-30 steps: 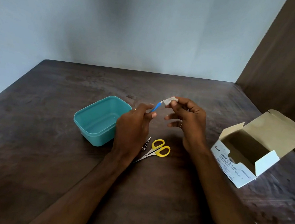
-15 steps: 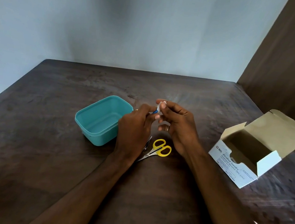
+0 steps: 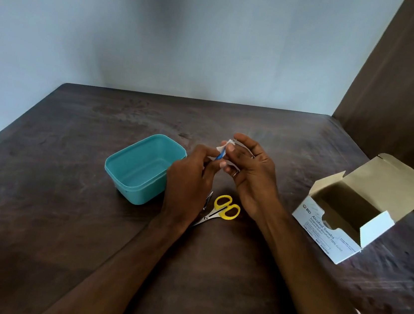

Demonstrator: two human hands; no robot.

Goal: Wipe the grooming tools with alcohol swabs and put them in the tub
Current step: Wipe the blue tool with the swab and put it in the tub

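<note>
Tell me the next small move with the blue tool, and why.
Probably draw the swab once more along the blue tool, then drop it in the tub. The left hand pinches the tool, the right hand holds the swab around its tip, and the tub looks empty beside them.

Blue-handled tool (image 3: 219,155) wrapped in white swab (image 3: 224,146) — teal tub (image 3: 131,173) open beside.

Dim, soft light leaves the wall (image 3: 163,34) unevenly shaded, darker at centre. The wide-angle lens bends the table (image 3: 37,214) edges. The table's right side looks smeared.
</note>
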